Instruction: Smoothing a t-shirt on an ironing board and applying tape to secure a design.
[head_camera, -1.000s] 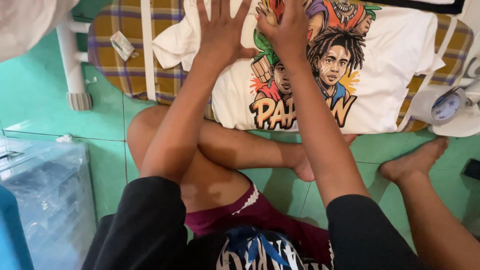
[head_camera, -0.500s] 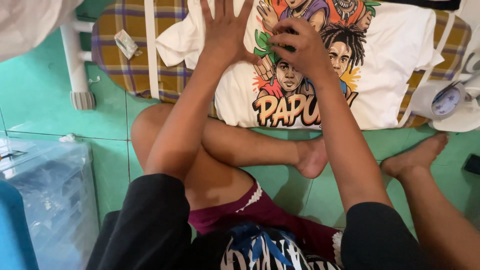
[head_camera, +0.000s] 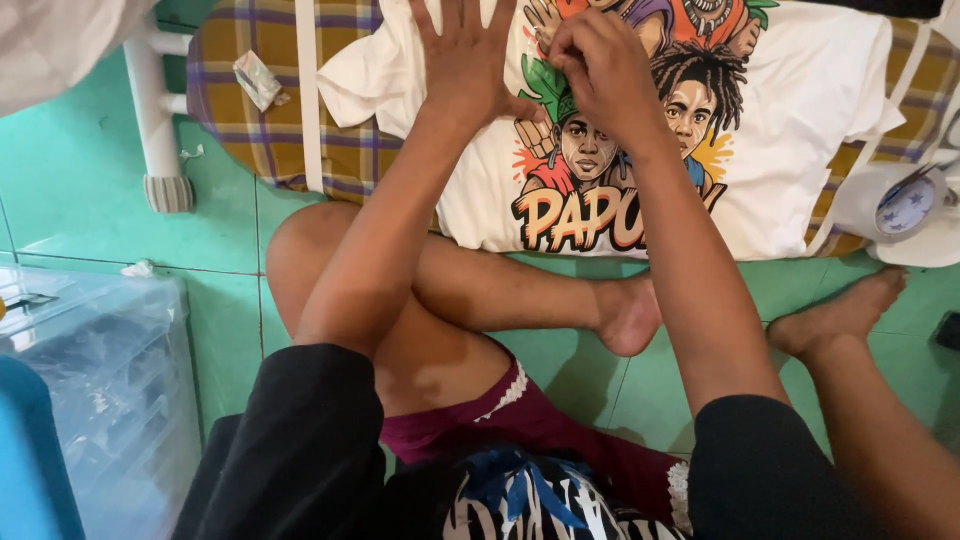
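Two hands on the white printed T-shirt (head_camera: 800, 130): left hand (head_camera: 465, 60) flat, fingers spread; right hand (head_camera: 600, 65) pinching fabric (soft, light, likely wrinkles; grip edges).

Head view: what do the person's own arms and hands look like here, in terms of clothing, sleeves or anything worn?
Both arms wear short black sleeves, the left sleeve and right sleeve ending above the elbows; the forearms below are bare. The left hand and right hand are bare too: no gloves, and no watch, bracelet or ring shows on the visible sides. No markings show on the sleeves.
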